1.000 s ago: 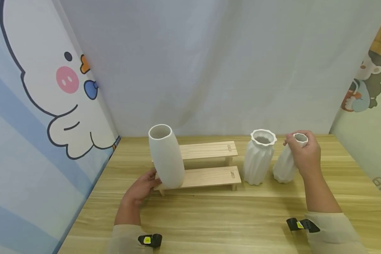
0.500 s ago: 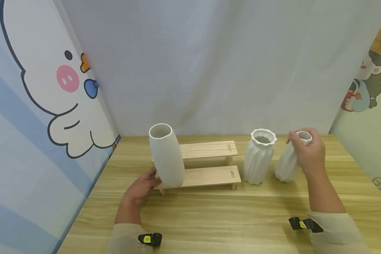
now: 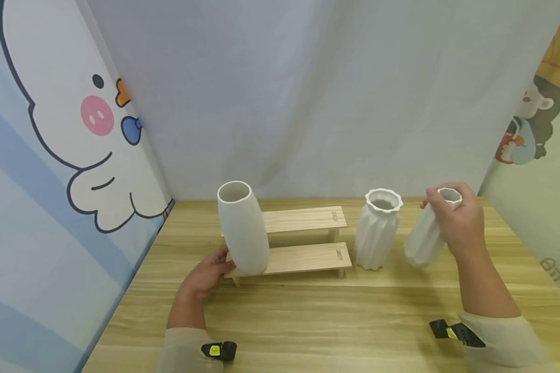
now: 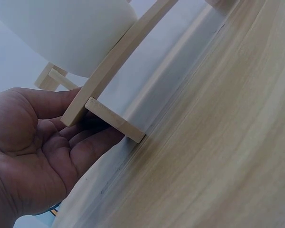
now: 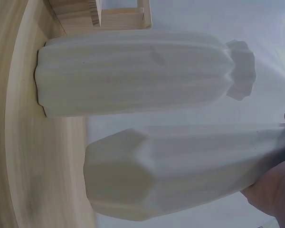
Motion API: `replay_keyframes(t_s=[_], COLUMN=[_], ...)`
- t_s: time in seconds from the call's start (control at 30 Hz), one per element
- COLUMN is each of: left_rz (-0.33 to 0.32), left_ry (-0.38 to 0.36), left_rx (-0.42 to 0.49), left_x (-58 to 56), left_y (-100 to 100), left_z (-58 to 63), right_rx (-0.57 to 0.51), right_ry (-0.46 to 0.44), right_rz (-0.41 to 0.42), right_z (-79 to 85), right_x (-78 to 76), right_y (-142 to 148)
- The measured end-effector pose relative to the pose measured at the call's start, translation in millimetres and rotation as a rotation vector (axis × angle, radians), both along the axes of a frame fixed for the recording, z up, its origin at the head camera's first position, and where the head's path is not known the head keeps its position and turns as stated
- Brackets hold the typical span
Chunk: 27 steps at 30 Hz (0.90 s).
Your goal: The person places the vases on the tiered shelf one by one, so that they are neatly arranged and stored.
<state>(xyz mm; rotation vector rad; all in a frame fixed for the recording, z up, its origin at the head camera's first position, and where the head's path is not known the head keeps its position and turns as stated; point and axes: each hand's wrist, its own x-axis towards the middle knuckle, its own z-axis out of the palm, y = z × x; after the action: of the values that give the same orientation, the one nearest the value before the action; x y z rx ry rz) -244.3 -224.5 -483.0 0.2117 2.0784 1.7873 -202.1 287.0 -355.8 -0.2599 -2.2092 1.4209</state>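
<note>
My left hand (image 3: 207, 272) grips the left end of a two-level wooden stand (image 3: 308, 257). In the left wrist view the thumb lies over the plank (image 4: 118, 57) and the fingers curl beneath it, beside a short leg. A tall smooth white vase (image 3: 245, 233) stands at the left on the lower level. With my right hand (image 3: 462, 223) I hold a slim faceted white vase (image 3: 424, 238) round its upper part, slightly tilted. Its base (image 5: 118, 175) looks lifted off the table in the right wrist view. A wider ribbed white vase (image 3: 377, 233) stands upright just left of it.
The wood-grain table (image 3: 308, 321) runs back to a pale cloth backdrop (image 3: 308, 103). Cartoon-printed panels stand at the left (image 3: 51, 129) and right (image 3: 536, 171). The stand's upper level (image 3: 303, 219) lies behind the lower one.
My right hand has shifted to the right and a little upward with the slim vase, away from the ribbed vase. The left hand keeps its grip on the stand.
</note>
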Motion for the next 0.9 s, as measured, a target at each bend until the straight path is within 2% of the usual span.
replay_keyframes(t_s=[0.33, 0.53, 0.9], left_rz=[0.010, 0.027, 0.031], left_ry=[0.003, -0.008, -0.006], left_rx=[-0.019, -0.023, -0.019], left_x=[0.9, 1.3, 2.5], left_y=[-1.9, -1.8, 2.5], left_z=[1.3, 0.8, 1.9], right_rx=[-0.002, 0.002, -0.133], right_ry=[-0.035, 0.008, 0.088], right_rz=[0.110, 0.197, 0.364], right_z=[17.5, 24.3, 38.8], right_x=[13.2, 19.8, 27.7], right_y=[-11.4, -22.2, -41.7])
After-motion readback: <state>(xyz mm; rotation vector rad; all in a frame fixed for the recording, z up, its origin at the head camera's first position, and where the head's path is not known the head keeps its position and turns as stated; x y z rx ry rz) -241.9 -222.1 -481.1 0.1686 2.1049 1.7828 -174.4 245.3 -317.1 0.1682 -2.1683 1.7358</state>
